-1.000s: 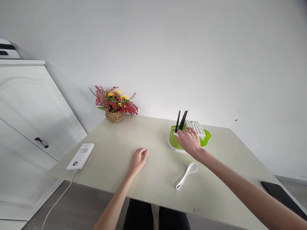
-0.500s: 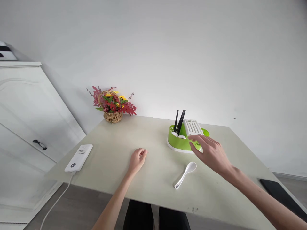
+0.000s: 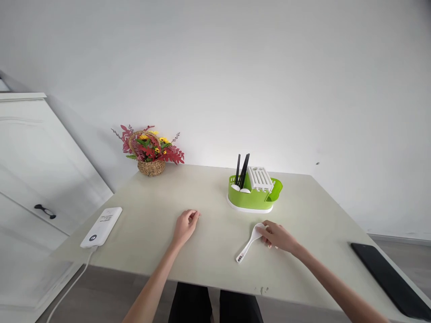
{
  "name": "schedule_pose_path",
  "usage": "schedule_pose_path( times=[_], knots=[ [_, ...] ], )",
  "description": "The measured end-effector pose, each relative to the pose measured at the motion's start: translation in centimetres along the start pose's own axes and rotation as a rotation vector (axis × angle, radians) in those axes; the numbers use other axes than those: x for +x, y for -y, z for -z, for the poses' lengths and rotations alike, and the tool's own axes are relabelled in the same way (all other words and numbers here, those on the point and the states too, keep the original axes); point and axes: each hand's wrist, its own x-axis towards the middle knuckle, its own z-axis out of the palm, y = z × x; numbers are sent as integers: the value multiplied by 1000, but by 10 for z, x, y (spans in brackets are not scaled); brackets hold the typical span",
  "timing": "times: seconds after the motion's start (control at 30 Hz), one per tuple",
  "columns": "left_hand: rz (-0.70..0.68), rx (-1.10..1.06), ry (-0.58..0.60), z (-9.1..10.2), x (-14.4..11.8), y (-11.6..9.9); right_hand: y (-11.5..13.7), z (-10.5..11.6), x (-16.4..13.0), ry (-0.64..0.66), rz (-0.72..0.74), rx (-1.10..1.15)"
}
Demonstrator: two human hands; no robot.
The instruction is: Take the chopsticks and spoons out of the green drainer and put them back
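Note:
A white spoon (image 3: 248, 244) lies on the table, its handle pointing toward me and to the left. My right hand (image 3: 276, 236) is at the bowl end, thumb and fingers closed around the bowl's right edge. My left hand (image 3: 186, 225) rests on the table to the left, fingers curled together; nothing shows in them. Beyond the spoon stands a green utensil holder (image 3: 249, 197) on a white base. Black chopsticks (image 3: 244, 172) and two white spoon bowls (image 3: 245, 190) stick out of its left part, and a white slotted rack (image 3: 260, 178) covers the middle.
A wicker basket of artificial flowers (image 3: 151, 168) stands at the back left. A white power bank (image 3: 101, 227) with a cable lies near the left edge. On the right edge lies a black phone (image 3: 387, 273). A white cabinet (image 3: 37, 179) stands left of the table (image 3: 202, 188).
My right hand has come down from beside the green holder to the spoon's bowl and closed on it. My left hand stays in place on the table. The view has shifted slightly right.

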Motion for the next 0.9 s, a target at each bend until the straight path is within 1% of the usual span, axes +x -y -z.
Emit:
schedule_pose_path(
  times=[0.07,0.13,0.2,0.23,0.27,0.37,0.47,0.5,0.53,0.57,0.6,0.63,0.7,0.77,0.9],
  knots=[
    [5,6,-8,0,0,1,10,-6,0,1,56,33],
    [6,8,-11,-1,0,3,25,-8,-5,-11,122,60],
    [3,2,-7,-1,-1,4,45,0,-14,-50,177,83],
    [0,-1,-6,-2,-1,5,58,8,-20,-89,200,88],
    [-3,-2,-6,-2,-2,5,72,19,-25,-151,224,92],
    [-12,7,-18,-3,-3,7,117,67,-34,-513,321,4],
    [-24,7,-25,-3,-3,8,154,115,-27,-807,316,-193],
    [-27,5,-28,-3,-3,8,164,127,-21,-870,310,-280],
    [-29,2,-31,-3,-3,8,173,136,-13,-897,300,-380],
    [-31,-1,-35,-2,-3,8,180,141,-4,-895,278,-485],
    [-32,-4,-38,-2,-3,8,186,143,6,-857,248,-593],
    [-32,-8,-40,-2,-4,8,191,142,15,-795,213,-694],
    [-28,-18,-39,-2,-5,8,200,132,33,-660,158,-841],
    [-26,-27,-36,-2,-6,9,207,118,48,-561,142,-915],
    [-30,-43,-36,-1,-8,10,214,92,69,-435,160,-979]
  ],
)
